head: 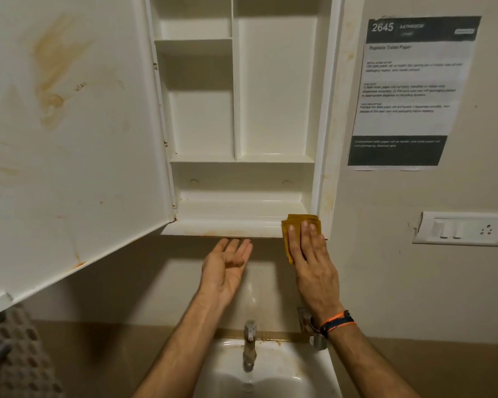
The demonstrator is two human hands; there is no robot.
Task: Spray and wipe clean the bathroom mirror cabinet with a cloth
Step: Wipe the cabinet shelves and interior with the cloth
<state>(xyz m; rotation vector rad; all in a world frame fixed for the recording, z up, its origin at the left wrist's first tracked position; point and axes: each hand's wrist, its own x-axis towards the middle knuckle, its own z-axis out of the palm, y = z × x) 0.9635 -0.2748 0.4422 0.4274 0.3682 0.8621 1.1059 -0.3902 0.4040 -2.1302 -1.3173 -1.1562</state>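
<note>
The swung-open white cabinet door (69, 133) is smeared with brown stains, so I judge most wiping remains. My right hand (311, 254) presses the folded mustard cloth (292, 222) flat-fingered on the white plastic cabinet's (276, 90) bottom ledge; my left hand (227, 268) hangs relaxed, palm up.

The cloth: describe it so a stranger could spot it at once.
Find the open white cabinet above the sink. At the right end of its bottom ledge, the right hand presses flat on the cloth. It is folded and mustard yellow, the only coloured thing against the white plastic.
</note>
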